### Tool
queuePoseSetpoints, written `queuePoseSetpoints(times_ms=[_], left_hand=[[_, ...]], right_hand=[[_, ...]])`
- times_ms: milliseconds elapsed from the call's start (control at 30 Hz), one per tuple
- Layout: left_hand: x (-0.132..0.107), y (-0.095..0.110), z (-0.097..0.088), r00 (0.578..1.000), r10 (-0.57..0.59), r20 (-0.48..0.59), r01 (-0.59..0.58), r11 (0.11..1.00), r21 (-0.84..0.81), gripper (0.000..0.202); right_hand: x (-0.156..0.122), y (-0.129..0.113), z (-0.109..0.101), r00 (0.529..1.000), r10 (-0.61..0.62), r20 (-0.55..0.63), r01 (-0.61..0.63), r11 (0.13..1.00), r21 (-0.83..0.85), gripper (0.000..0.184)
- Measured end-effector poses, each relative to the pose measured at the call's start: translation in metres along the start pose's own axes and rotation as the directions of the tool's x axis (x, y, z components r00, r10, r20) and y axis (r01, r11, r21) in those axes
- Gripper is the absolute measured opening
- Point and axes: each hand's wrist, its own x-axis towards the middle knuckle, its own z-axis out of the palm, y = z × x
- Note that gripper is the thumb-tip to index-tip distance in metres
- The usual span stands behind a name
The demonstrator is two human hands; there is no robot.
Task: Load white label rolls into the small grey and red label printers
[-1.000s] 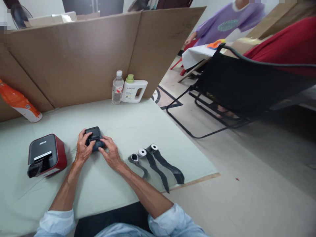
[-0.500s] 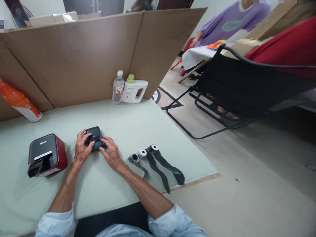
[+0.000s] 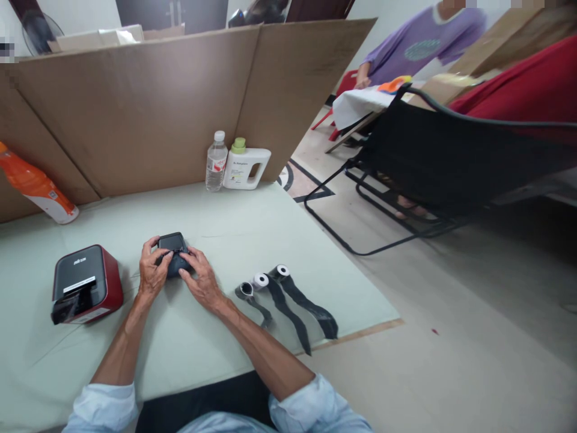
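While left grip (image 3: 153, 270) and right grip (image 3: 202, 279) clasp black device (image 3: 171, 241) from opposite sides, probably steadying it for fine work, device sits well in from near edge of surface (image 3: 211, 343); rolls (image 3: 256, 280) lie rightward, two dark tails (image 3: 290, 316) reaching that edge, presumably spread against tangling.

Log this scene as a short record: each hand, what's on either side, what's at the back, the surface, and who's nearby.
left hand: on the left side of a dark device
right hand: on the device's right side
left of hands: red-and-black machine
right of hands: three rolls trailing dark strips
back: orange bottle, clear bottle, white jug, cardboard panel
surface: pale green tabletop
nearby: co-worker in purple, beyond a black chair
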Motion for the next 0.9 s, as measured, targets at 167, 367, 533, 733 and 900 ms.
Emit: queuePoseSetpoints(times_ms=[167,367,533,733,900], left_hand=[[-0.001,0.001,-0.003,1.0,0.002,0.022,-0.002,1.0,-0.006,0.015],[-0.002,0.002,-0.011,0.996,-0.007,0.086,0.009,1.0,-0.019,0.017],[-0.002,0.004,-0.021,0.985,-0.067,0.161,0.072,0.997,-0.024,0.035],[-0.002,-0.001,-0.03,0.975,-0.166,0.149,0.165,0.986,0.024,0.038],[-0.003,-0.01,-0.03,0.975,-0.161,0.154,0.135,0.977,0.163,0.034]], right_hand=[[0.002,0.001,0.0,0.999,0.01,0.045,-0.009,1.0,-0.019,0.053],[-0.001,0.004,-0.003,0.999,-0.007,0.05,0.008,1.0,-0.021,0.058],[-0.003,0.004,-0.006,0.998,-0.024,0.062,0.027,0.999,-0.041,0.061],[-0.005,0.0,-0.009,0.996,-0.018,0.083,0.023,0.998,-0.066,0.073],[-0.007,0.003,-0.007,0.996,-0.002,0.09,0.011,0.995,-0.101,0.08]])
